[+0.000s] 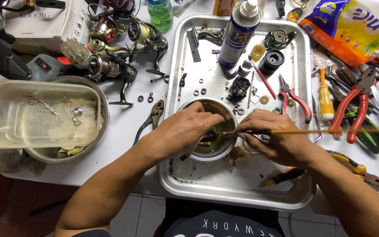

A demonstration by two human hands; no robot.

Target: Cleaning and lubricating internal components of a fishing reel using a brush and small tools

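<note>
A small round metal bowl [219,150] of dark oily liquid sits on a metal tray [224,193]. My left hand [185,131] reaches into the bowl from the left and grips a small dark metal part [211,134] over the liquid. My right hand [277,136] holds a thin brush [312,131] with a long yellow-brown handle, its tip touching the part inside the bowl.
On the tray lie a spray can [237,33], red-handled pliers [292,98], a black reel body [238,89], washers and small parts. Fishing reels [110,66] and a plastic tub [40,114] stand left. Orange pliers [356,105], screwdrivers and scissors lie right.
</note>
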